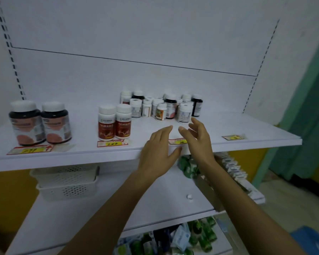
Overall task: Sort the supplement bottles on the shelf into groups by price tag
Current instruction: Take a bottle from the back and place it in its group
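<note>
Supplement bottles [170, 106] stand upright in an unsorted cluster at the back of the shelf [77, 138], just beyond both hands. The right hand [198, 138], fingers spread and empty, is nearer: a white bottle [184, 112] stands just past its fingertips. The left hand [158, 150], loosely open and holding nothing, hovers lower, over the shelf edge.

You stand in shop, pharmacy kind. White display shelf [63, 153] on slotted uprights [11, 57], tier over tier. Handwritten yellow price tags [112, 143] along front edge, before supplement bottles [114, 124] with matching labels side by side. Lower tiers: row of small boxes [234, 168], green packets [201, 234], stacked white perforated baskets [66, 181].
</note>
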Demonstrator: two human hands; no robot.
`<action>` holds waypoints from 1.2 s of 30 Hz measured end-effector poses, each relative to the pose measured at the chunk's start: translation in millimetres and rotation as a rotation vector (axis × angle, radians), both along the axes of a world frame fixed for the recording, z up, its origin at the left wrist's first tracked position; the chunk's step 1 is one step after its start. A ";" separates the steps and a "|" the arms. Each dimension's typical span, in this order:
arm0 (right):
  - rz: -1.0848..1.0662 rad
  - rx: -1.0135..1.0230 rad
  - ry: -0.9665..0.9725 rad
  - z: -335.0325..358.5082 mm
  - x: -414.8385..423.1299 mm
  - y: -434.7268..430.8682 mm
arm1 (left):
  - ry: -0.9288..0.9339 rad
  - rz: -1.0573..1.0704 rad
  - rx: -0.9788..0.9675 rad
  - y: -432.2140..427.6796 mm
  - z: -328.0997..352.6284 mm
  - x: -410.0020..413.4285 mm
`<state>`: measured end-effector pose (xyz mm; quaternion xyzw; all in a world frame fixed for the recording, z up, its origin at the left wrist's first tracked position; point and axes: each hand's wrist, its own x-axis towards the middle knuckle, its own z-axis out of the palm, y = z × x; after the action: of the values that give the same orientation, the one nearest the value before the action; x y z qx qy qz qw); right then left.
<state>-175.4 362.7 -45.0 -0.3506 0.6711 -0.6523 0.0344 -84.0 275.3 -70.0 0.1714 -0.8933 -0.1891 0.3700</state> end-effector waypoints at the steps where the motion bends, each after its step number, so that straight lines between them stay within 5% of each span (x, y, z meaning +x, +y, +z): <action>1: -0.001 0.020 -0.011 -1.7 -13.9 2.0 | -0.025 -0.010 0.020 -1.1 2.3 -12.7; 18: 0.083 0.435 0.121 1.0 -233.5 -73.7 | -0.225 -0.156 0.296 -115.8 21.5 -236.0; 36: 0.436 0.338 0.125 -7.4 -263.6 -82.3 | -0.165 0.033 0.319 -79.1 25.6 -222.6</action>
<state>-439.0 280.4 -52.3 -0.5155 0.6801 -0.4853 0.1903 -306.6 196.2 -44.4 0.2576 -0.8762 -0.3076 0.2669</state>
